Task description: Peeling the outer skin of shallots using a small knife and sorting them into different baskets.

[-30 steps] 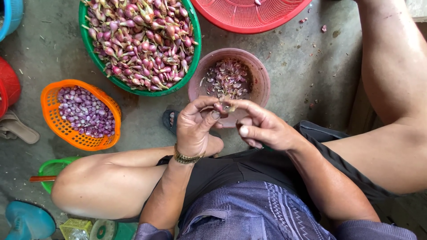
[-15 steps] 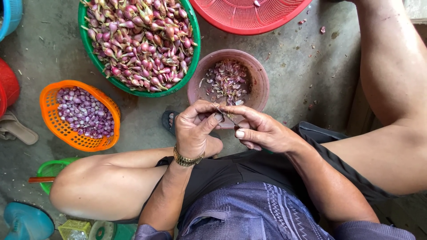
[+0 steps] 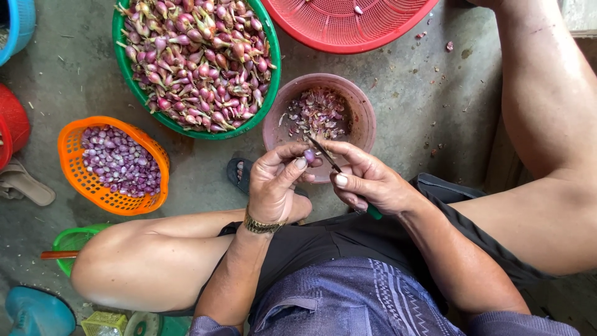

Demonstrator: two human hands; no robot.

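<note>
- At the far left edge, a blue tub (image 3: 18, 28) and a red basket (image 3: 12, 124) are cut off by the frame, with a tan sandal (image 3: 25, 183) lying on the rough grey concrete floor (image 3: 423, 93) just below them.
- Next comes an orange basket (image 3: 68, 143) of slotted plastic, holding smooth peeled purple shallots.
- Above it, a round green basket (image 3: 121, 68) is heaped with unpeeled shallots, papery and stalked; it nearly touches the orange one.
- Your left hand (image 3: 273, 186) pinches a small shallot (image 3: 309, 155) between thumb and fingertips, fingers curled closed around it, a metal watch band (image 3: 261, 225) on the wrist.
- The shallot sits over the near rim of a round dusty-pink bowl (image 3: 364, 118) filled with dry skins.
- Your right hand (image 3: 373, 183) is closed on a thin knife (image 3: 326, 155) with a green handle end; the blade meets the shallot.
- A red mesh basket (image 3: 348, 25) runs off the top edge.
- The widest bare floor lies right of the bowl, flecked with peel, bounded by your right leg.
</note>
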